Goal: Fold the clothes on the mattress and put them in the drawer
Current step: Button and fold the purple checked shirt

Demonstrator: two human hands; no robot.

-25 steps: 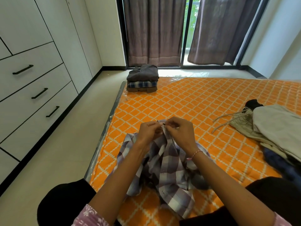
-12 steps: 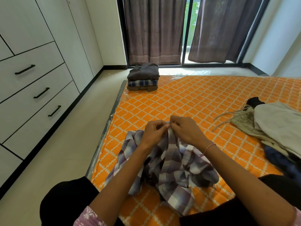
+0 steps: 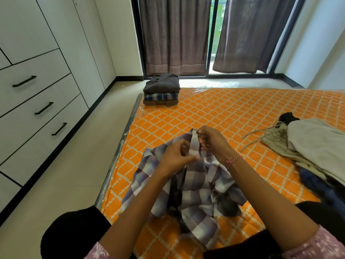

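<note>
A crumpled purple-and-white plaid shirt (image 3: 194,195) lies on the orange patterned mattress (image 3: 224,113) right in front of me. My left hand (image 3: 176,158) pinches the shirt's front edge at its upper part. My right hand (image 3: 211,141) grips the same strip of fabric just above and to the right, holding it up. A stack of three folded garments (image 3: 161,90) sits at the mattress's far left corner. An unfolded pile of clothes (image 3: 315,150) in beige, khaki and dark blue lies at the right. The white drawers (image 3: 41,101) with black handles stand shut on the left.
Pale floor (image 3: 74,165) runs between the mattress and the drawer unit. Brown curtains (image 3: 175,34) hang over a sliding glass door at the far end. My knees in black trousers (image 3: 74,234) rest at the mattress's near edge.
My hands shifted along the shirt's front edge; the left hand dropped lower and the right lifted the strip of fabric slightly. The camera view moved closer.
</note>
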